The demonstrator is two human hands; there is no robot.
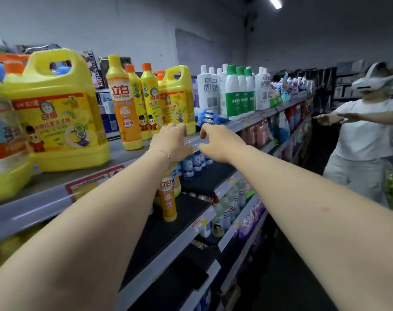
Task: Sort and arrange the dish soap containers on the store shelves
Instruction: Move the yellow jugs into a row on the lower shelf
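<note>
The small jug (179, 97) stands on the top shelf (123, 154) at twelve o'clock from the left hand (170, 142). That hand's fingertips reach the jug's foot, though I cannot tell whether they grip it, and the right hand (220, 140), at three o'clock of the left, is loosely curled and holds nothing. If full, the jug is likely heavy, its plastic stiff but slick, so the moulded handle on top or a palm on each flank looks the surest hold; the slim bottles (146, 97) at its nine o'clock look lighter and easily toppled.
</note>
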